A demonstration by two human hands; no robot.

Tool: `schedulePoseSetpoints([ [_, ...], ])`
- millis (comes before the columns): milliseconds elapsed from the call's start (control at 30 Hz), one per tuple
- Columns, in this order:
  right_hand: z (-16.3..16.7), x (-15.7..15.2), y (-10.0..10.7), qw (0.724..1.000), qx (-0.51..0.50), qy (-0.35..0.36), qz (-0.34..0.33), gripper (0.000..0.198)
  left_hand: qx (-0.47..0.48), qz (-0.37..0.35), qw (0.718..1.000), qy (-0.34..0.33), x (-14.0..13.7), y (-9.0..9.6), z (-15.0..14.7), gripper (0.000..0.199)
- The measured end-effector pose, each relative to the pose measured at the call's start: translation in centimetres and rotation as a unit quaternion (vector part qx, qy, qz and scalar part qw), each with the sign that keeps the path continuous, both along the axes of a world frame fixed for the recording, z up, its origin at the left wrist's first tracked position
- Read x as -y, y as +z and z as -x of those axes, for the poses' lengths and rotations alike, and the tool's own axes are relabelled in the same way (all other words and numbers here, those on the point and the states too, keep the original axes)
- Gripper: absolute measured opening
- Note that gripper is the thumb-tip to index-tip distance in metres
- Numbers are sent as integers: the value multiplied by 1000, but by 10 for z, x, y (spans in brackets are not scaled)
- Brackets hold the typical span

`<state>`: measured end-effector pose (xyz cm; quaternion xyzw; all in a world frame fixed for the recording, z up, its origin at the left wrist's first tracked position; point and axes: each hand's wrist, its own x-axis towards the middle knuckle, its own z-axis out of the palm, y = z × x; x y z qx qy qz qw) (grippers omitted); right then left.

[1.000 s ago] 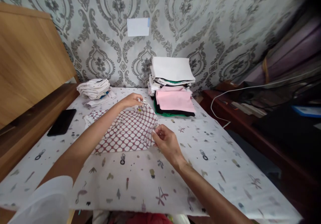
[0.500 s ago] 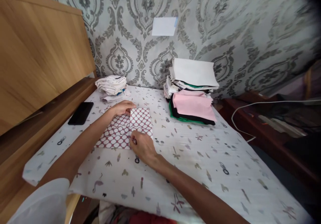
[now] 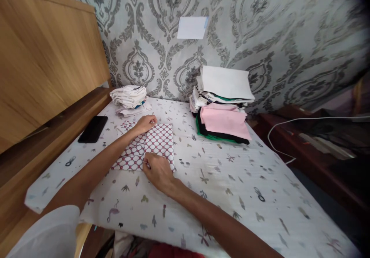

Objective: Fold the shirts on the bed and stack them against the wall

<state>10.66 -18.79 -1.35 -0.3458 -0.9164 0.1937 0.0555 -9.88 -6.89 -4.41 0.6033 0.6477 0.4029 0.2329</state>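
Note:
A white cloth (image 3: 160, 139) with a red and grey lattice pattern lies on the bed, its right part folded over toward the left. At the fold's far edge my left hand (image 3: 145, 123) is closed, its fingertips pinching the cloth. My right hand (image 3: 158, 172) grips the near left corner of the folded part, thumb and fingers pressed together. Its knuckles hide that corner and some of the near edge. Left of the flap, the single layer of cloth looks slightly rumpled, and my left forearm covers part of it.
A small pile of folded white clothes (image 3: 129, 97) sits at the back left, with a black phone (image 3: 93, 129) nearer. At the back right stands a taller stack with a pink folded cloth (image 3: 224, 120). A wooden panel (image 3: 49, 57) borders the left; a white cable (image 3: 270, 134) hangs right.
The folded part of the cloth now reaches farther left and looks wider. My right hand has moved left with its near corner, while my left hand has shifted slightly right.

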Motion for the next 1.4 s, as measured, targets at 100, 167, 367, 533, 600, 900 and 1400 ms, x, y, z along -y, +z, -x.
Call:
schedulePoseSetpoints([
  [100, -2, -1, 1, 1000, -22, -7, 4, 14, -26, -10, 1000, 2, 0, 2, -3, 11],
  [167, -4, -2, 2, 999, -41, -15, 7, 12, -33, -14, 999, 0, -1, 4, -6, 15],
  [367, -7, -2, 5, 999, -49, -18, -1, 13, -77, -8, 997, -3, -7, 5, -12, 15],
  [533, -10, 1, 9, 999, -27, 22, -1, 19, -149, -5, 989, 27, 2, 8, -13, 12],
  [600, -14, 3, 9, 997, -61, 37, -22, 25, -186, -30, 982, 21, 10, 9, -20, 19],
  [900, -31, 8, -22, 984, -13, 177, -22, 74, -360, 109, 905, -196, 10, 1, -61, 62],
  [1400, -83, -16, -27, 976, -162, -115, -85, 35, -280, 95, 943, -155, -21, 10, -34, 41],
])
